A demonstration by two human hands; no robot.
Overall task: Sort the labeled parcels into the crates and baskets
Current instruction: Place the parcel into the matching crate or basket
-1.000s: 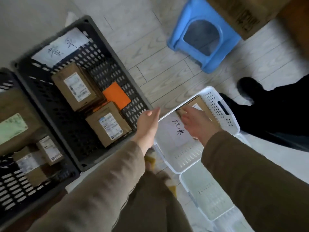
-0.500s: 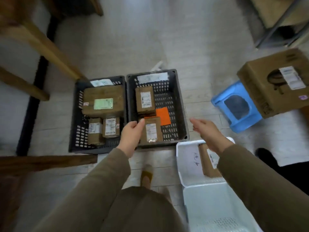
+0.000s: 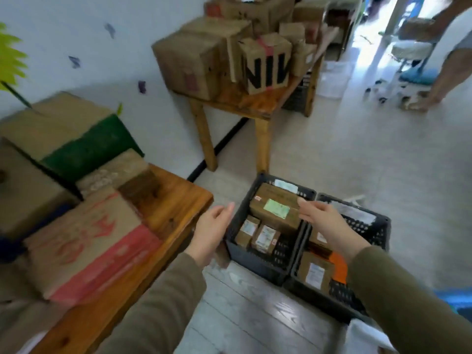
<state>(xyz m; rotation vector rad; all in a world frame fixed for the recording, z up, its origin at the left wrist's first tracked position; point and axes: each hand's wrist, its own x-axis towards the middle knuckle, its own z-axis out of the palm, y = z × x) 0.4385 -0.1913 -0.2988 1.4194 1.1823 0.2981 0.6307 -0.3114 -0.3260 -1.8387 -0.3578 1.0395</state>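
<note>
On the floor at the near right, we see two black crates side by side. The left crate (image 3: pixel 251 259) holds a large parcel (image 3: pixel 275 208) with a green label at its far end, and two small parcels (image 3: pixel 256 235) with labels nearer to us. The right crate (image 3: pixel 378 226) holds another labelled box (image 3: pixel 315 273) beside an orange packet (image 3: pixel 338 267).

The left hand (image 3: pixel 212 233) hovers between the near table (image 3: pixel 173 200) and the left crate, its fingers released and holding nothing. The right hand (image 3: pixel 324 221) hangs over the wall where the crates meet, its fingers straight and empty. Its fingertips reach the large parcel's right edge, and we cannot tell whether they touch it.

The near table carries blurred cartons (image 3: pixel 84 241). A far table (image 3: pixel 258 103) by the wall is piled with more.
</note>
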